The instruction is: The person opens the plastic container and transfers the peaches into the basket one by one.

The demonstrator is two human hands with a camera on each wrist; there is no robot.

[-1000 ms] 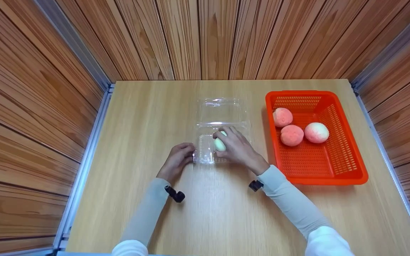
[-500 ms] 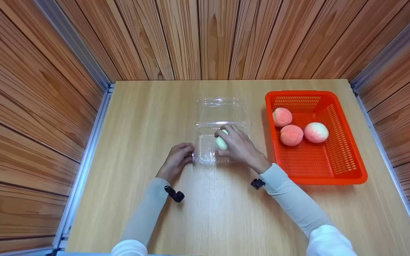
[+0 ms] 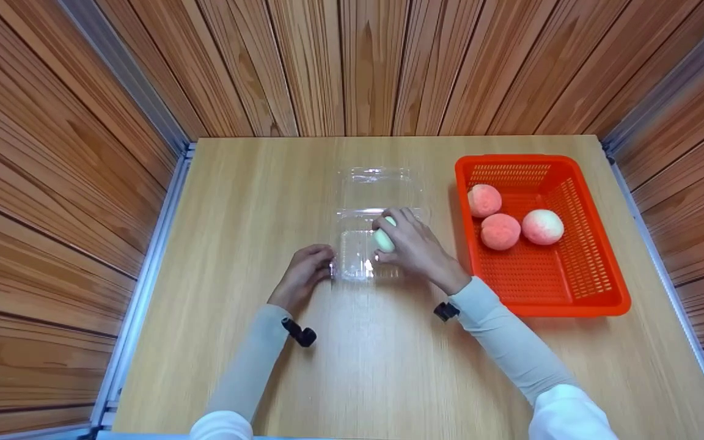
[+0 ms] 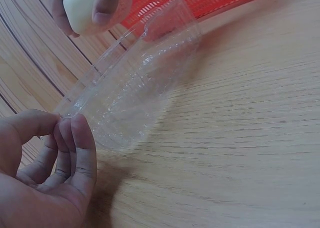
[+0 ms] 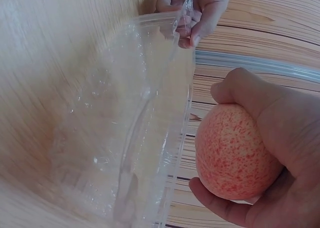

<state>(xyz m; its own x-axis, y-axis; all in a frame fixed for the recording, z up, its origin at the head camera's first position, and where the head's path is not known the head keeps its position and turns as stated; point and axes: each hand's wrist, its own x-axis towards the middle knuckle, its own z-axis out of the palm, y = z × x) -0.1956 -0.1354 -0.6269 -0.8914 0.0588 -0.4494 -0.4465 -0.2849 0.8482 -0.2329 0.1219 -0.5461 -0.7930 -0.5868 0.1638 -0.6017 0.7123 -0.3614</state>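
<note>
A clear plastic clamshell box (image 3: 352, 250) lies with its lid (image 3: 379, 189) folded back, away from me. My left hand (image 3: 306, 273) pinches the box's left rim between thumb and fingertips, as the left wrist view (image 4: 55, 158) also shows. In my right hand (image 3: 414, 249) is a peach (image 3: 384, 239), held above the box's right part with thumb and fingers around its sides. It looks pale green from the head and red-speckled in the right wrist view (image 5: 237, 153). Both wrist views show it apart from the plastic.
An orange-red plastic basket (image 3: 547, 281) stands on the right of the wooden table (image 3: 236, 201). It holds three pinkish peaches, one paler peach (image 3: 543, 227) at the right and two pinker ones, the nearer peach (image 3: 500, 232) beside it. Wood-panelled walls close off the back and sides.
My right hand has shifted slightly right and away from me, carrying the peach along. The left hand stays at the box's rim, and the box has not visibly moved.
</note>
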